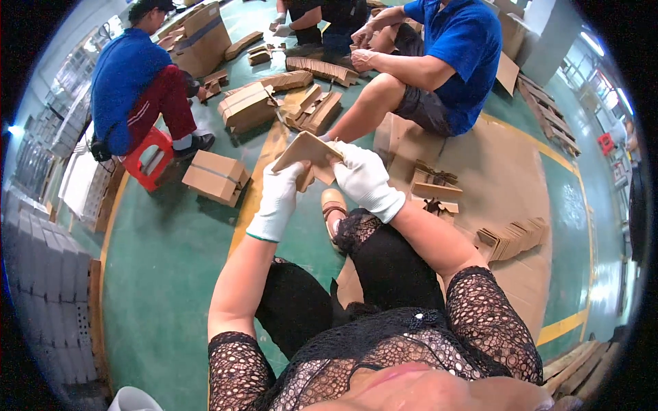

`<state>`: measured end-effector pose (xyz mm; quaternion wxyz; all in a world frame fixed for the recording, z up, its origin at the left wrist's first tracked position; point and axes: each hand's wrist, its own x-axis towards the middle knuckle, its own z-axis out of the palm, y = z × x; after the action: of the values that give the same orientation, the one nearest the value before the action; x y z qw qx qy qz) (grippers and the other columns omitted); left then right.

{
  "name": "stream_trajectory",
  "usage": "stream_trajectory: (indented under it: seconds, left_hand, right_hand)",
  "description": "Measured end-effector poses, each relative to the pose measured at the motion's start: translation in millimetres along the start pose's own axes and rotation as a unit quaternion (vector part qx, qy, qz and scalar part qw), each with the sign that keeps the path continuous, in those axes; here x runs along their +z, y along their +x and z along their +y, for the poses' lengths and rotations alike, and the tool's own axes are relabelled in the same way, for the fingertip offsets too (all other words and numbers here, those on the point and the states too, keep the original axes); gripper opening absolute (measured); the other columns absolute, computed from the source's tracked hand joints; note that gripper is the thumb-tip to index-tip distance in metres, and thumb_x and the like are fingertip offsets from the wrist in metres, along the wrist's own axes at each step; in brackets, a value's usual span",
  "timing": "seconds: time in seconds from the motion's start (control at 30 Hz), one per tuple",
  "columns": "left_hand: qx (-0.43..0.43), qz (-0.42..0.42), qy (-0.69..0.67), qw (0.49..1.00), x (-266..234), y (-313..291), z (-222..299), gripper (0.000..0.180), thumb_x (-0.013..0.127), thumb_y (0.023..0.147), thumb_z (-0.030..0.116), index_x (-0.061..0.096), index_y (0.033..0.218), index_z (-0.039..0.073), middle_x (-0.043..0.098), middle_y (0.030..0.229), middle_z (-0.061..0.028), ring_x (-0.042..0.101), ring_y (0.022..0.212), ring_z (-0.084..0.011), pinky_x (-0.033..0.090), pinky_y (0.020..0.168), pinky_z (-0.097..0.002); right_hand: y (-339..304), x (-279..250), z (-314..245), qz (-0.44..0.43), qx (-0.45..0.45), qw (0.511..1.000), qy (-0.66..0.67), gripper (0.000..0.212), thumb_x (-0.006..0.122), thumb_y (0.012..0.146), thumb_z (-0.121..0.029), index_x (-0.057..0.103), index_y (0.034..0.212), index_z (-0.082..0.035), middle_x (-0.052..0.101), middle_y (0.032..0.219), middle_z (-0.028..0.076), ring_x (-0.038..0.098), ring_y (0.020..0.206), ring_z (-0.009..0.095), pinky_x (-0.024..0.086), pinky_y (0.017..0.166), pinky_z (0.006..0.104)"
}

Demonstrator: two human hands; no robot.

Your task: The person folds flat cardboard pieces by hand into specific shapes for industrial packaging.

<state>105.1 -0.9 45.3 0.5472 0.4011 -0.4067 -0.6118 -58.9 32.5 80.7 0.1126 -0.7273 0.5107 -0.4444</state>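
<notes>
Both of my hands wear white knit gloves and hold a folded piece of brown cardboard (307, 149) in front of me, above the floor. My left hand (278, 194) grips its left end, the thumb pressed on the near face. At the right end, my right hand (360, 175) pinches the cardboard with thumb and fingers. The piece is bent into an angle, with a flap hanging below. Some of my fingertips are hidden behind it.
A row of folded cardboard pieces (510, 238) rests on a flat cardboard sheet (507, 164) at my right. Bundled cardboard (435, 188) lies nearer. A strapped cardboard bundle (216, 177) is at left. Co-workers in blue shirts sit ahead, one on a red stool (149, 159).
</notes>
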Motion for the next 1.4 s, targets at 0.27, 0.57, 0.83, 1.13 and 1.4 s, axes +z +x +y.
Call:
stream_trajectory:
  seconds: [0.27, 0.57, 0.83, 1.13, 1.4]
  left_hand:
    - [-0.028, -0.009, -0.019, 0.999, -3, -1, -2, 0.021, 0.063, 0.075, 0.007, 0.062, 0.095, -0.001, 0.063, 0.078, -0.0096, 0.06, 0.061, -0.0184, 0.046, 0.048, -0.0289]
    - [0.19, -0.031, 0.181, 0.964, -20, 8, -4, 0.02, 0.056, 0.076, 0.002, 0.062, 0.095, 0.0, 0.057, 0.074, 0.0005, 0.051, 0.062, -0.0069, 0.043, 0.055, -0.022]
    - [0.192, -0.095, 0.296, 0.931, 22, -11, 6, 0.028, 0.065, 0.071, 0.003, 0.06, 0.099, 0.002, 0.062, 0.077, -0.006, 0.059, 0.071, -0.0134, 0.048, 0.067, -0.0268]
    - [0.143, -0.274, 0.351, 0.884, 81, 15, -30, 0.064, 0.066, 0.075, 0.018, 0.039, 0.132, 0.004, 0.06, 0.114, -0.0138, 0.06, 0.098, -0.0195, 0.045, 0.086, -0.0292]
    - [0.041, -0.301, 0.308, 0.902, 95, 9, -43, 0.05, 0.058, 0.085, 0.012, 0.041, 0.129, -0.003, 0.06, 0.108, -0.0108, 0.054, 0.095, -0.0124, 0.041, 0.084, -0.0233]
  right_hand:
    - [-4, 1, -2, 0.005, -0.007, 1.0, -0.028, 0.023, 0.059, 0.08, -0.011, 0.062, 0.103, -0.006, 0.064, 0.087, 0.017, 0.062, 0.079, 0.033, 0.05, 0.068, 0.0363]
    - [-12, -24, -2, -0.126, 0.005, 0.98, -0.157, 0.025, 0.053, 0.085, -0.03, 0.063, 0.096, -0.01, 0.064, 0.08, 0.013, 0.061, 0.072, 0.031, 0.048, 0.063, 0.0403]
    - [-35, -65, 6, -0.096, 0.057, 0.969, -0.222, 0.025, 0.055, 0.083, -0.034, 0.059, 0.075, -0.011, 0.061, 0.067, 0.011, 0.06, 0.063, 0.031, 0.046, 0.057, 0.0404]
    - [-123, -103, 88, 0.006, 0.148, 0.943, -0.297, 0.025, 0.05, 0.081, -0.032, 0.063, 0.077, -0.011, 0.064, 0.075, 0.012, 0.061, 0.071, 0.032, 0.048, 0.063, 0.0427]
    - [-309, -198, 139, -0.066, 0.503, 0.764, -0.399, 0.036, 0.043, 0.082, -0.035, 0.064, 0.074, -0.008, 0.064, 0.081, 0.016, 0.061, 0.078, 0.033, 0.047, 0.071, 0.0438]
